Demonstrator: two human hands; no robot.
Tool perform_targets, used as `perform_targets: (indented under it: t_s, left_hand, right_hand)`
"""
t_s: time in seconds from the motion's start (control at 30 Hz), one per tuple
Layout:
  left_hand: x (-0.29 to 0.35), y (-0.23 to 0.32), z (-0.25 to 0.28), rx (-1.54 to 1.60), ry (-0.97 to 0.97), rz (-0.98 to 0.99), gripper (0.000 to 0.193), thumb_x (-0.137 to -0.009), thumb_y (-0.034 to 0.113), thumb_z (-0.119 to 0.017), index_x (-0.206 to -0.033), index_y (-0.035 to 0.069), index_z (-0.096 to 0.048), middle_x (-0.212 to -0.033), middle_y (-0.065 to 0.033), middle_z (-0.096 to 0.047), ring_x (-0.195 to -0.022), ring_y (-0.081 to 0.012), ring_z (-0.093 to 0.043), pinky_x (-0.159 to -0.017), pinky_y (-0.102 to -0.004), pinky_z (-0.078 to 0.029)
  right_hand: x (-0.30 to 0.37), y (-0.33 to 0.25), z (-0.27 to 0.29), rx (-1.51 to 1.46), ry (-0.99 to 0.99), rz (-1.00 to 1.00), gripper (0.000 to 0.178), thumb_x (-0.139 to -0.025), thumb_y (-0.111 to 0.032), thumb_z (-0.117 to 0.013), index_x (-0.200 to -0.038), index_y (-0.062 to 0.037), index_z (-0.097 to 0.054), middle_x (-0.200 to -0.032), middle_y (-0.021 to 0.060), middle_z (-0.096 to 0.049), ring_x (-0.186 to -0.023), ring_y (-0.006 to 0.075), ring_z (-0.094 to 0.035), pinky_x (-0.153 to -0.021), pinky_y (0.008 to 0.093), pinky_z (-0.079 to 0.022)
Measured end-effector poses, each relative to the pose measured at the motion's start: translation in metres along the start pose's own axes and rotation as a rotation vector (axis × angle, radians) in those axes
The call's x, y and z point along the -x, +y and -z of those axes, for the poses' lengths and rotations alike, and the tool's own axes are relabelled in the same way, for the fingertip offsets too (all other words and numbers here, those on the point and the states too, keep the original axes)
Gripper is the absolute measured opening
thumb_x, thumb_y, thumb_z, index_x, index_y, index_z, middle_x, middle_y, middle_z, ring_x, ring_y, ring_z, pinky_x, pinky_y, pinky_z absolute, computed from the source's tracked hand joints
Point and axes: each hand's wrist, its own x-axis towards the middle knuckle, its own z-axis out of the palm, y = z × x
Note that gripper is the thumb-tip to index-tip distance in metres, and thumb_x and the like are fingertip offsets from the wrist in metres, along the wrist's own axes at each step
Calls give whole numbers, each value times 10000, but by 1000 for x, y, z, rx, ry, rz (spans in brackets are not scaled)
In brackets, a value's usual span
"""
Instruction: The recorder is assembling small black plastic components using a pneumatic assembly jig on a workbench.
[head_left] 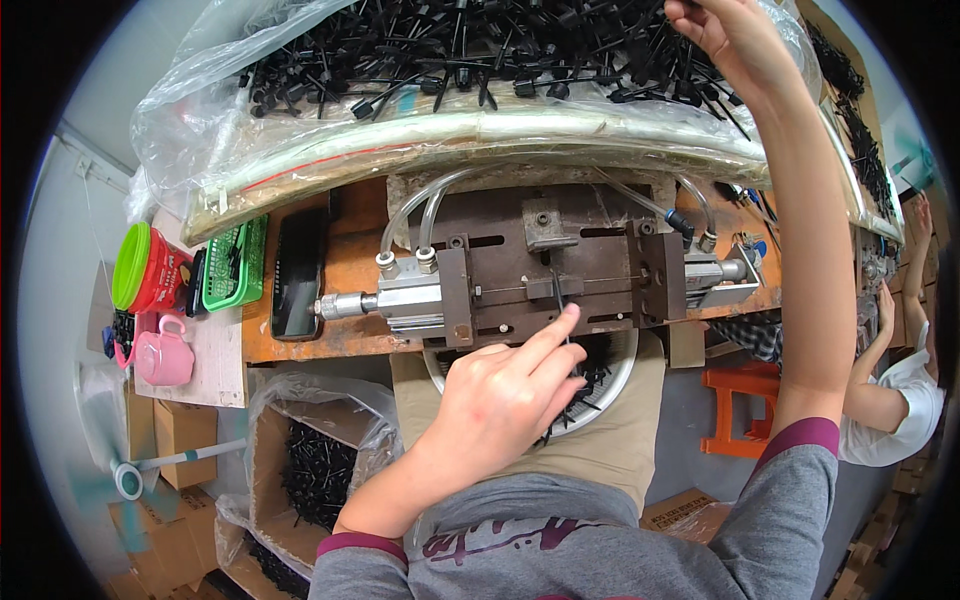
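Observation:
My left hand (513,395) is over the front of a brown metal clamping fixture (590,265). Its index finger stretches out to a thin black plastic rod (560,290) at the fixture's middle block, while the other fingers bend loosely. Below that hand, a round white basket (628,375) with black pieces rests on my lap. My right hand (720,35) reaches far right, over a heap of black plastic pieces (460,50) with thin stems and knob-like ends. Its fingers are curled together at the picture's upper edge; what they hold is hidden.
Air cylinders (412,300) with clear hoses flank the fixture. Left stand a phone (298,270), a green basket (240,265), a red tub (165,275) and a pink mug (165,355). Below is a lined carton (275,490). An orange stool (715,410) and another person (890,400) are right.

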Motion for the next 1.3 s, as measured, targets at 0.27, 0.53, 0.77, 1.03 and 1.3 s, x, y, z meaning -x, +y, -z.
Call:
perform_targets:
  t_s: [0.27,0.53,0.77,1.03,1.3]
  left_hand:
    - [-11,2,27,-18,133,65,589,-734,202,-915,-1268,63,-709,-1386,-141,-650,-704,-137,-685,-632,-271,-586]
    - [-40,-18,43,430,568,154,602,-830,75,-841,-1385,10,-619,-1395,-172,-625,-1208,-261,-654,-973,-395,-571]
    - [-55,-26,38,717,350,159,614,-901,-86,-713,-1481,-16,-524,-1432,-173,-588,-1263,-244,-608,-1012,-361,-577]
    - [-101,-53,23,726,381,208,560,-867,11,-792,-1397,35,-614,-1208,-111,-705,-1075,-164,-702,-951,-296,-575]
    - [-108,-58,18,748,387,247,320,-850,105,-829,-1149,16,-762,-1019,-81,-781,-899,-114,-734,-820,-251,-572]
  right_hand:
    - [3,27,-3,57,58,-61,150,-964,-144,-743,-998,-32,-650,-834,23,-645,-704,90,-615,-612,222,-497]
    - [38,9,1,-195,-99,-27,272,-978,-150,-713,-1202,-1,-676,-1062,32,-693,-757,58,-586,-646,202,-494]
    - [123,16,-30,-369,-259,-208,165,-996,-175,-709,-1092,-41,-696,-832,-17,-672,-706,35,-623,-601,178,-484]
    - [109,41,-31,-517,-181,-157,231,-996,-125,-702,-1168,26,-666,-993,30,-674,-785,77,-624,-642,195,-507]
    - [119,51,-26,-694,-240,-105,205,-1006,-97,-681,-1166,32,-669,-1019,48,-686,-808,96,-629,-650,205,-511]
